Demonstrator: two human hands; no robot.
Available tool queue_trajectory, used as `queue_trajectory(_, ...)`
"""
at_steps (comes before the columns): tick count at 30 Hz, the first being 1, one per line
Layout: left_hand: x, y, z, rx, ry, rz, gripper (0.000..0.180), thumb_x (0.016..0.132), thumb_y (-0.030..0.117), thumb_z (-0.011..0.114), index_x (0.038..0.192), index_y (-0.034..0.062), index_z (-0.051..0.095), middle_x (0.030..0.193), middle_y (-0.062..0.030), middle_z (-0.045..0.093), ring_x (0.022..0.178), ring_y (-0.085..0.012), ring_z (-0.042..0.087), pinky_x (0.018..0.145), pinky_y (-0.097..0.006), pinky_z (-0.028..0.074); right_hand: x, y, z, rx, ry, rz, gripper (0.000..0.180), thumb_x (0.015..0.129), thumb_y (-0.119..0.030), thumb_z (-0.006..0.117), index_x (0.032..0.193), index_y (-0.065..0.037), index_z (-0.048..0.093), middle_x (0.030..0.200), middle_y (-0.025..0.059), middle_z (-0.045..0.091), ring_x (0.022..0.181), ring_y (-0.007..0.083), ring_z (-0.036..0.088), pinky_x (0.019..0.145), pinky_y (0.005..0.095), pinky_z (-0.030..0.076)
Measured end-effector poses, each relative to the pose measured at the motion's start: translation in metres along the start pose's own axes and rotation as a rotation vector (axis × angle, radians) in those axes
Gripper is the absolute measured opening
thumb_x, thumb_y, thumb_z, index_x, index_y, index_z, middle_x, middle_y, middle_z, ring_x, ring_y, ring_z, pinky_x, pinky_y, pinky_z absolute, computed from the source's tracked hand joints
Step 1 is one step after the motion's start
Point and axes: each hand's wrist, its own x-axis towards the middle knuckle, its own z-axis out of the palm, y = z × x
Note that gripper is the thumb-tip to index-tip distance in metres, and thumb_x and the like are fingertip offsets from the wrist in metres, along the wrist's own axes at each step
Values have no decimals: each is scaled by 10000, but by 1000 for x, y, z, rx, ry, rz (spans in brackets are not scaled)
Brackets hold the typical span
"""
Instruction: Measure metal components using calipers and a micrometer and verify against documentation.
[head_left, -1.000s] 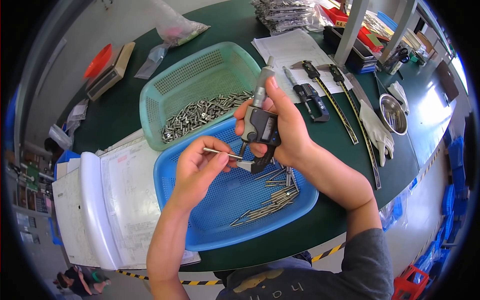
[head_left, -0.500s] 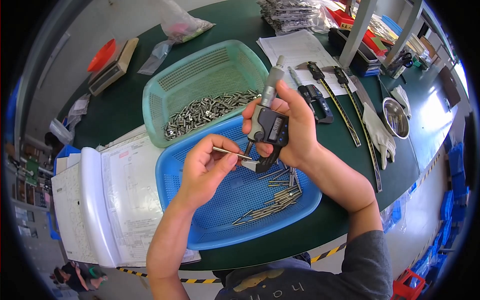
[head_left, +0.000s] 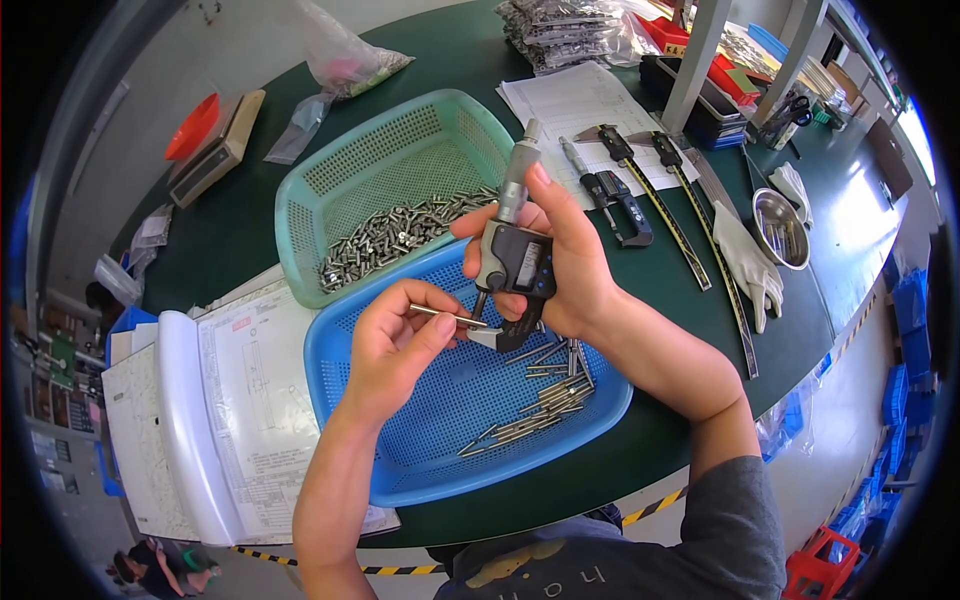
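My right hand (head_left: 565,255) is closed around a digital micrometer (head_left: 518,262), its thimble pointing up and away and its jaws low at the left. Between thumb and fingers of my left hand (head_left: 400,345) is a thin metal pin (head_left: 440,314); its right end lies at the micrometer's jaws. Whether both jaws touch the pin I cannot tell. Beneath both hands is a blue basket (head_left: 420,485) with several long metal pins (head_left: 545,410) in its right part. Behind it a green basket (head_left: 330,165) holds many short metal pins (head_left: 400,232).
Right of the baskets lie a second micrometer (head_left: 615,200), two calipers (head_left: 655,190) (head_left: 705,215), white gloves (head_left: 745,265) and a metal bowl (head_left: 780,230). Drawing sheets (head_left: 255,400) lie at left. A scale (head_left: 215,150) and plastic bags (head_left: 345,55) stand farther back.
The surroundings have shifted slightly left in the picture. Both hands still hold the micrometer and pin together, with the pin's end at the jaws.
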Motion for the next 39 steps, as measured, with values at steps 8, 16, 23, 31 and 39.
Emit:
queue_trajectory(8, 2, -3, 0, 4, -11, -8, 142, 891, 78, 629, 1000, 5, 574, 962, -70, 630, 870, -119, 610, 778, -256, 498, 1, 3, -3, -16, -4, 20, 698, 919, -655, 344, 908, -1, 586, 695, 110, 616, 410, 158, 491, 399, 265, 392)
queue_trajectory(16, 3, -7, 2, -26, 7, 16, 158, 837, 68, 684, 951, 30, 580, 903, -26, 618, 842, -87, 600, 727, -230, 486, 0, 0, 2, 115, 15, 71, 701, 899, -680, 334, 894, -24, 584, 738, 139, 632, 396, 178, 499, 372, 266, 400)
queue_trajectory(23, 3, -6, 0, -8, -59, -25, 159, 854, 60, 675, 979, 33, 580, 948, -32, 617, 883, -89, 603, 782, -231, 496, -1, 0, 1, 96, 23, 79, 673, 923, -658, 321, 899, -38, 583, 716, 130, 626, 379, 169, 466, 360, 269, 382)
queue_trajectory(31, 2, -4, 2, 21, -15, -4, 152, 851, 27, 662, 970, 22, 567, 945, -31, 608, 869, -84, 586, 776, -236, 483, 0, 4, -3, 58, 14, 58, 644, 945, -635, 295, 999, -47, 551, 725, 123, 625, 389, 152, 449, 384, 281, 382)
queue_trajectory(39, 1, -3, 3, 23, 14, 29, 133, 849, 45, 663, 943, 25, 572, 913, -33, 623, 842, -92, 610, 778, -249, 497, 0, 1, -3, 90, -28, 78, 630, 1005, -494, 163, 990, -7, 564, 734, 152, 625, 403, 178, 462, 399, 286, 398)
